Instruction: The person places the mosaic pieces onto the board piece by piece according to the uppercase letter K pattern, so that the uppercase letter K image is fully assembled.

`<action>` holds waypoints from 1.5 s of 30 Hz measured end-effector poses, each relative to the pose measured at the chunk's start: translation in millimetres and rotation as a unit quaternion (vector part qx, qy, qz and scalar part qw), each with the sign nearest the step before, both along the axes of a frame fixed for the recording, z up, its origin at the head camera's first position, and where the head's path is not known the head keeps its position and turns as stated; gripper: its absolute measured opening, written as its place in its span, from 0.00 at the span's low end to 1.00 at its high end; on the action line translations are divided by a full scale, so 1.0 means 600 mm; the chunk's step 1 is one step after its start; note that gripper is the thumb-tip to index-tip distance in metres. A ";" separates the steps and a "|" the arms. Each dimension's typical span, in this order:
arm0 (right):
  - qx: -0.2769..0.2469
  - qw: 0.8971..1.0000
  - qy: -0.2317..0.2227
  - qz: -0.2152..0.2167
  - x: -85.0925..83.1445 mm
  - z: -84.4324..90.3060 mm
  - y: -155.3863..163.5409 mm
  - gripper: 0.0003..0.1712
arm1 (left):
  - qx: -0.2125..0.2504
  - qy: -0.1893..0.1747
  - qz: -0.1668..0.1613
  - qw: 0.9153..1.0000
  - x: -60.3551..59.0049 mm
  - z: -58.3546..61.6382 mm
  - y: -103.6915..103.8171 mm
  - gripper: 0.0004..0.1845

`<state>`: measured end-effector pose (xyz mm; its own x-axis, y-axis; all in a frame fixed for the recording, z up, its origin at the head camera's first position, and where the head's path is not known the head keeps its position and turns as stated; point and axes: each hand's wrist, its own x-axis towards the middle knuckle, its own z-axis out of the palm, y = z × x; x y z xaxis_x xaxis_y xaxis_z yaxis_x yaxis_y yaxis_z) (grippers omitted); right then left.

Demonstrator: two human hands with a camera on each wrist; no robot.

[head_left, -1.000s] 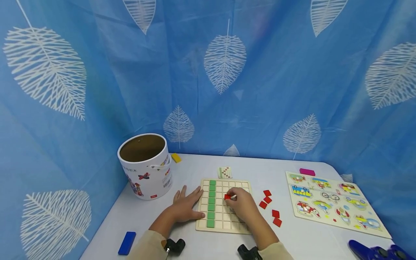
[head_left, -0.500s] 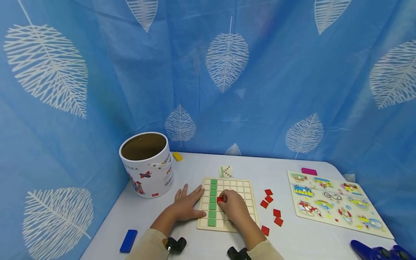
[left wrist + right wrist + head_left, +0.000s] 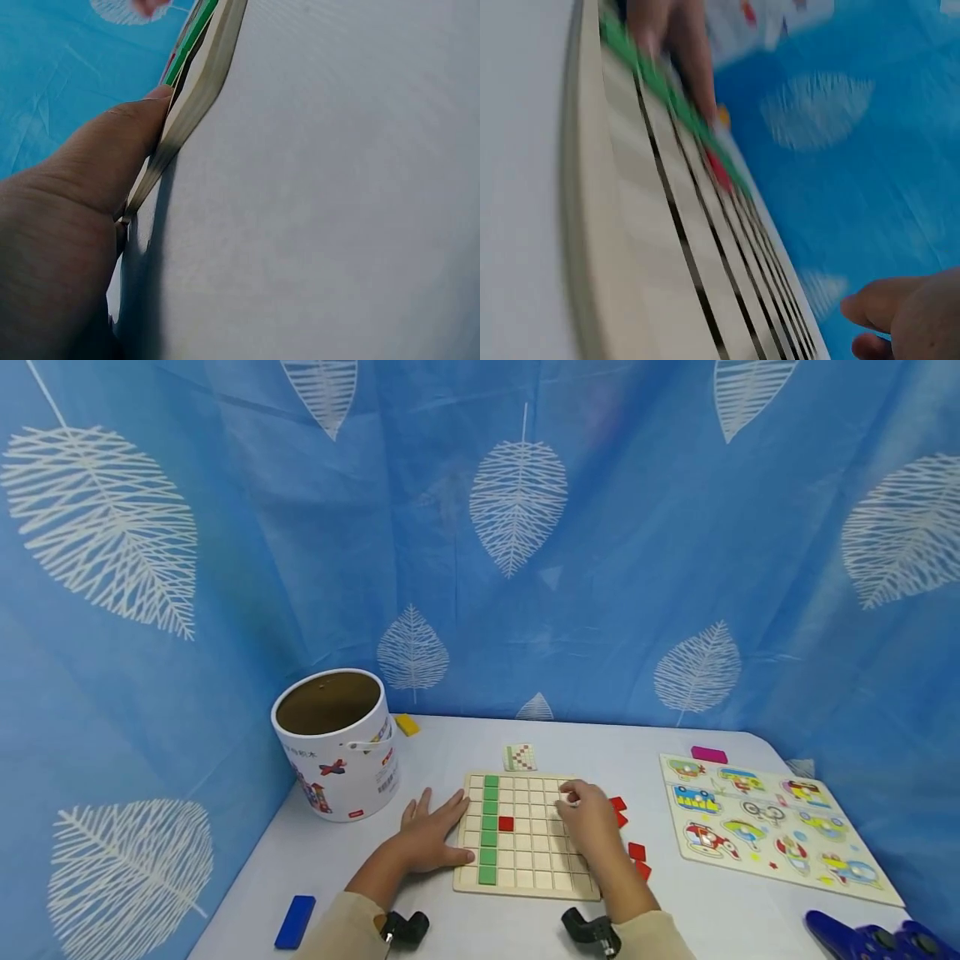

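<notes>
Your left hand (image 3: 427, 837) lies flat on the table (image 3: 450, 752), fingers straight and spread, the fingertips pressing against the left edge of the wooden grid board (image 3: 525, 887); the left wrist view shows your thumb (image 3: 112, 157) touching that edge. It holds nothing.

Your right hand (image 3: 592, 822) rests over the board's right side, near its far right corner, fingers loosely bent. Whether they pinch anything there cannot be told from the head view, and the right wrist view is blurred.

On the board, a column of green tiles (image 3: 489, 831) fills the second column from the left, running from far edge to near edge. One red tile (image 3: 506, 823) sits in the cell just to the right of that column, about midway down, apart from both hands.

Loose red tiles (image 3: 637, 852) lie on the table just off the board's right edge, partly behind your right hand.

A small pattern card (image 3: 519, 757) lies beyond the board's far edge. The round tub (image 3: 337, 752) stands upright at the table's far left corner, open-topped, its brown inside showing no contents.
</notes>
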<state>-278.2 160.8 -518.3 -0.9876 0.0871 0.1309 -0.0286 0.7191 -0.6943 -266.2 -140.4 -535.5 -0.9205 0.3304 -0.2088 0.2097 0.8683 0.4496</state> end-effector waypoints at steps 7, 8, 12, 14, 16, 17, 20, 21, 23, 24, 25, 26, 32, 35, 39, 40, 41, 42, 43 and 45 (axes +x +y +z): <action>-0.004 0.990 -0.106 -0.090 -0.033 -0.014 0.119 0.30 | 0.004 -0.009 0.000 1.000 0.005 0.003 -0.009 0.57; -0.007 0.988 -0.118 -0.095 -0.036 -0.015 0.123 0.31 | 0.004 -0.009 0.000 1.000 0.005 0.005 -0.010 0.57; 0.000 0.984 -0.129 -0.121 -0.043 -0.013 0.122 0.25 | 0.006 0.001 -0.005 1.000 0.003 0.006 -0.007 0.56; 0.008 0.983 -0.128 -0.130 -0.045 -0.014 0.122 0.21 | 0.011 0.002 -0.010 1.000 0.001 0.003 -0.006 0.56; 0.008 0.982 -0.132 -0.136 -0.045 -0.015 0.124 0.19 | 0.016 -0.002 -0.012 1.000 0.001 0.002 -0.004 0.56; 0.007 0.981 -0.136 -0.137 -0.045 -0.015 0.126 0.19 | 0.017 -0.004 -0.012 1.000 0.001 0.002 -0.003 0.56; 0.005 0.980 -0.150 -0.130 -0.043 -0.014 0.130 0.22 | 0.016 -0.007 -0.008 1.000 0.001 0.004 -0.002 0.56; 0.005 0.980 -0.153 -0.127 -0.043 -0.014 0.131 0.22 | 0.014 -0.006 -0.008 1.000 0.001 0.005 -0.002 0.56; 0.009 0.981 -0.154 -0.122 -0.042 -0.012 0.131 0.22 | 0.012 -0.003 -0.006 1.000 0.001 0.006 -0.001 0.56; 0.008 0.982 -0.149 -0.118 -0.042 -0.011 0.130 0.22 | 0.013 -0.003 -0.005 1.000 0.001 0.007 -0.001 0.56; 0.006 0.983 -0.140 -0.114 -0.041 -0.011 0.128 0.21 | 0.012 -0.002 -0.004 1.000 0.001 0.007 -0.001 0.56; 0.001 0.986 -0.127 -0.110 -0.040 -0.010 0.123 0.20 | 0.012 -0.002 -0.004 1.000 0.002 0.007 -0.001 0.56; -0.009 0.999 -0.036 -0.022 -0.037 -0.002 0.043 0.17 | 0.012 -0.002 -0.003 1.000 0.004 0.008 -0.002 0.56; -0.021 0.999 -0.028 0.033 -0.039 0.000 -0.014 0.17 | 0.008 0.001 -0.003 1.000 0.001 0.011 -0.004 0.56; -0.006 0.997 -0.026 0.079 -0.041 -0.006 -0.065 0.11 | 0.008 0.001 -0.003 1.000 -0.003 0.013 -0.007 0.56; 0.006 0.996 -0.023 0.085 -0.041 -0.009 -0.071 0.09 | 0.011 -0.001 -0.004 1.000 -0.004 0.012 -0.007 0.56; 0.015 0.996 -0.020 0.086 -0.041 -0.011 -0.076 0.08 | 0.012 -0.004 -0.006 1.000 -0.004 0.011 -0.007 0.56; 0.027 0.996 -0.015 0.087 -0.040 -0.014 -0.079 0.08 | 0.013 -0.007 -0.008 1.000 -0.005 0.008 -0.006 0.56; 0.035 0.996 -0.012 0.086 -0.039 -0.016 -0.080 0.08 | 0.014 -0.009 -0.010 1.000 -0.005 0.006 -0.006 0.57; 0.046 0.996 -0.005 0.081 -0.037 -0.020 -0.080 0.07 | 0.017 -0.013 -0.013 1.000 -0.006 0.003 -0.006 0.57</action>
